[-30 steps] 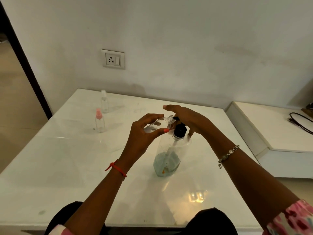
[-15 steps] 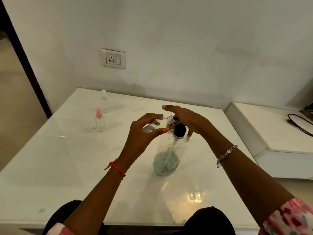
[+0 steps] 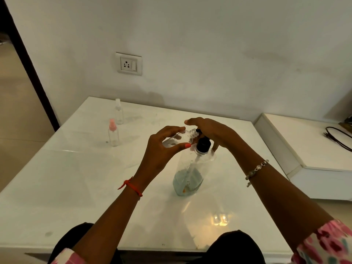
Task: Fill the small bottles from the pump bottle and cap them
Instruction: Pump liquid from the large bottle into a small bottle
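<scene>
Left hand (image 3: 163,149) pinches the open small bottle (image 3: 181,139) by its body, tilted, mouth at the nozzle; it looks light, thin and slick, so hold mid-body. Right hand (image 3: 213,132) lies flat, fingers straight, on the pump bottle (image 3: 190,174), which stands mid-counter (image 3: 76,187). A pink-capped bottle (image 3: 113,133) and a clear-capped bottle (image 3: 118,111) stand beyond. No readable label

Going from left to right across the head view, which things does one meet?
Pink-capped small bottle → red wrist thread → pump bottle → beaded bracelet → black cable.
</scene>
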